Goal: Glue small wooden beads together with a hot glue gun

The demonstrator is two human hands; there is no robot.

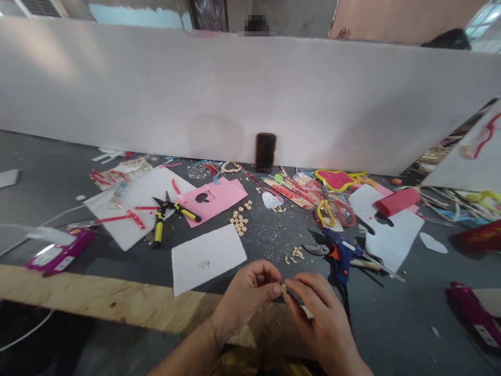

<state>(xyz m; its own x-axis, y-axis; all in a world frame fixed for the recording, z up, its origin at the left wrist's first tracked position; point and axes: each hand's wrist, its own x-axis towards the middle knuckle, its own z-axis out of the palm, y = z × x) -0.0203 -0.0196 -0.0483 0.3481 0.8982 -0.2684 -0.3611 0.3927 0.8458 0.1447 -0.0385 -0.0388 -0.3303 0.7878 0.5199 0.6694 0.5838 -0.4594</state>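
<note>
At the table's front edge my left hand [250, 287] and my right hand [319, 308] meet, thumbs and fingertips pinched on a small pale wooden piece [284, 288]. Just beyond them lies a small pile of short wooden bits [296, 254]. Farther left is a larger heap of small wooden cubes [239, 220]. A white card with "154" written on it [209, 259] rests left of my hands. To the right of the bits are pruning shears [316, 249] and a blue glue gun [344, 256].
Yellow-black pliers [158, 227] lie on white and pink paper [229, 197] at the left. A phone [265, 152] leans on the white partition [156, 94]. Scissors [325, 213], sticks and a red roll [397, 202] lie right. Purple power strips [60, 256] sit at both sides.
</note>
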